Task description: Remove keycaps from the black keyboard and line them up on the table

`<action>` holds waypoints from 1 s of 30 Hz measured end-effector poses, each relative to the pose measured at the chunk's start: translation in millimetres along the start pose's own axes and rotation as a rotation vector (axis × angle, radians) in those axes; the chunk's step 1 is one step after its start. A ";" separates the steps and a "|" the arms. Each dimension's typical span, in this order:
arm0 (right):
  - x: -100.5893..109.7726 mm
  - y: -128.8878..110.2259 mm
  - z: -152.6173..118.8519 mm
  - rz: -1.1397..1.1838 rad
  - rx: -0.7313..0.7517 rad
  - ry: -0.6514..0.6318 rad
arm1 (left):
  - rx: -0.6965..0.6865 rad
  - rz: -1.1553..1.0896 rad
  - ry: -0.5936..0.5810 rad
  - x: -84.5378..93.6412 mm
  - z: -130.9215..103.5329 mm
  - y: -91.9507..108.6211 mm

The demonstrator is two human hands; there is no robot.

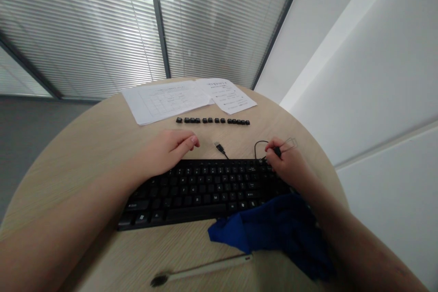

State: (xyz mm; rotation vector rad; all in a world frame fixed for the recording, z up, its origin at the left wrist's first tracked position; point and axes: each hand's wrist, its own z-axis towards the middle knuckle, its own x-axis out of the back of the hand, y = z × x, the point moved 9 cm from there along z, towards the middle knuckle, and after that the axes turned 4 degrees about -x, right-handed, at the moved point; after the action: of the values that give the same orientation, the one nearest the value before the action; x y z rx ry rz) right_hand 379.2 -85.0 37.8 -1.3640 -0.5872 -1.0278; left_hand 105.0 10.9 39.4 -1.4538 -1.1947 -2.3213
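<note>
The table (92, 137) is bearing the keyboard (201, 191), probably light and stiff, best held by its ends. Soft cloth (267, 228) is covering its near right corner. Past its far edge, the left hand (174, 143) is hanging loosely curled, gripping nothing visible. Over its far right, the right hand (288, 159) is pinching a wire tool (277, 151), likely light and springy, best held by its black end. Beyond, hard-looking keycaps (193, 120) are lying in a row.

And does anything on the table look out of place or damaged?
Yes: a row of loose black keycaps lies beyond the keyboard, odd because keycaps normally sit on it. The USB plug also lies unconnected.
</note>
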 end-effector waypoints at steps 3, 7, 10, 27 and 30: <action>0.7 -1.3 1.4 -0.029 0.023 0.011 | -0.042 0.079 -0.054 -7.1 2.0 5.9; -6.6 3.6 3.4 -0.016 -0.001 -0.031 | -0.061 0.115 -0.089 -14.1 2.9 7.5; -10.6 7.2 3.9 -0.022 -0.023 -0.040 | -0.068 0.126 -0.108 -17.2 2.6 7.9; -14.5 8.8 2.3 0.063 -0.002 -0.042 | -0.096 0.078 -0.279 -35.3 -3.3 12.2; -16.3 10.9 4.0 0.062 -0.019 -0.069 | -0.099 0.073 -0.271 -35.3 -2.7 11.7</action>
State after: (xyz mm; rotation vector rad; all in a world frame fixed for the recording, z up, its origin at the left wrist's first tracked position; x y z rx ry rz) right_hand 381.8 -78.3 19.1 -1.4303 -0.5840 -0.9419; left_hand 127.3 -8.3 16.5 -1.8623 -1.0775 -2.2172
